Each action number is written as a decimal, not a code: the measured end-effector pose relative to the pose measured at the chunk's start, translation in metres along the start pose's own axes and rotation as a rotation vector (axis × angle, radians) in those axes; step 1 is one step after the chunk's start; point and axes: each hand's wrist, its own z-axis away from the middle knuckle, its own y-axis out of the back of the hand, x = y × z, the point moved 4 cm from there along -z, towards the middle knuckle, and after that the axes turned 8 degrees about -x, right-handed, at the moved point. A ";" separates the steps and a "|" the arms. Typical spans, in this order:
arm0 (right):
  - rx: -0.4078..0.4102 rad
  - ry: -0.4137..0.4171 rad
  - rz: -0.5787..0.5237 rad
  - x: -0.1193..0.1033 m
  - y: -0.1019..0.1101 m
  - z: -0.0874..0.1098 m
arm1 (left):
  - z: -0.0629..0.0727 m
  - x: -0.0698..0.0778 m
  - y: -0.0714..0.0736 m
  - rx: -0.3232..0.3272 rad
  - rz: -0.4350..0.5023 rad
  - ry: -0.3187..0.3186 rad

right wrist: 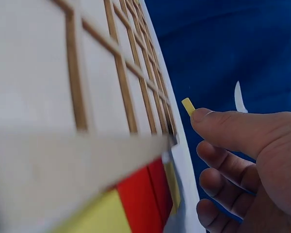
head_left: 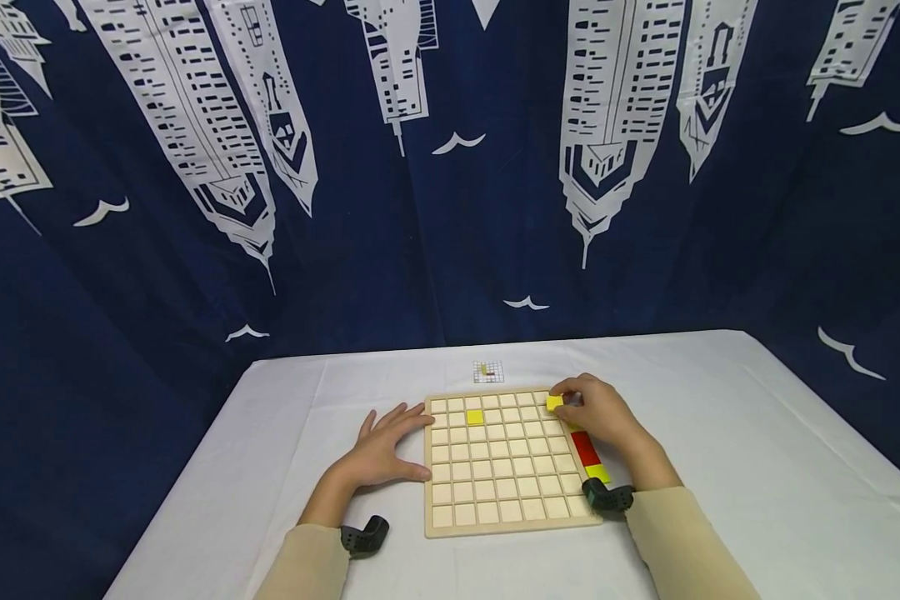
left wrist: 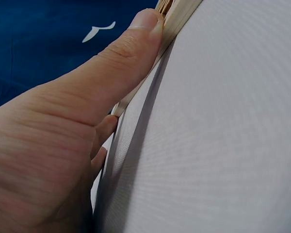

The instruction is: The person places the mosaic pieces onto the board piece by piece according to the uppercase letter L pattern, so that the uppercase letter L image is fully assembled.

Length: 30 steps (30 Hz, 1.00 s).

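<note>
A wooden grid board lies on the table, its square cells framed by raised strips. One yellow tile sits in a cell of the second row. My left hand rests at the board's left edge, thumb and fingers spread and touching the rim; the left wrist view shows the thumb against the wooden side. Over the board's far right corner, my right hand pinches another yellow tile between thumb and fingers, lifted off the surface.
Beside the board's right edge lie red tiles and a yellow tile in a row, with more yellow partly under the right hand. A small printed grid card lies behind the board. A dark blue patterned curtain hangs behind the white table.
</note>
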 end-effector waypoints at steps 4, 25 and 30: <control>-0.008 0.028 0.010 -0.011 -0.005 -0.002 | 0.000 0.001 0.001 -0.002 0.002 -0.007; -0.077 0.146 -0.006 -0.059 -0.040 -0.002 | -0.001 -0.001 0.000 0.002 -0.008 -0.008; -0.090 0.196 -0.021 -0.069 -0.048 -0.001 | 0.000 -0.001 0.000 0.000 -0.008 -0.009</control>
